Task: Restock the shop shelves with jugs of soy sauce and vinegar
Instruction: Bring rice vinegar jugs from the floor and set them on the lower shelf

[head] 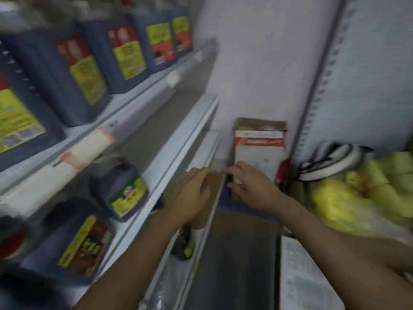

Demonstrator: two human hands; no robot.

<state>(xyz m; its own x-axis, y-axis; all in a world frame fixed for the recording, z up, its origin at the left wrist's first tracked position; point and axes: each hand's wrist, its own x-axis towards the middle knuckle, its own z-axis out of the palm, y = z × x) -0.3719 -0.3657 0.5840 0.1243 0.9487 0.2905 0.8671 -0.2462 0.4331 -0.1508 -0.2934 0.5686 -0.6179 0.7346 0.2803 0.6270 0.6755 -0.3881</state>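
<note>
Jugs [125,191]: dark, green-yellow labels, standing on the middle shelf [154,166] at left. One sits near the shelf's front edge; a second [76,242] is nearer the camera on the same level. More jugs [85,63] line the upper shelf, upright, row running from near left to far right. Frame is motion-blurred; label text unreadable.

Left hand [192,195]: palm down, fingers loosely spread, over the front rail of the lowest shelf. Holding nothing that I can see. Something dark with yellow [185,245] lies below the wrist in the bottom shelf; cannot identify it.

Right hand [250,184]: fingers curled down onto the near edge of a carton [259,148] on the floor at far centre. Contact looks likely; whether it actually grips is not resolvable.

Key relation: the carton lies straight ahead of both hands, its long axis running away from the camera. Right hand is on it; left is just beside, to its left. Shelf space sits left of both hands.

Judgement: next jug probably comes from the carton, then swings left.

Right of scene: yellow packs [357,198], striped cloth [335,159].
</note>
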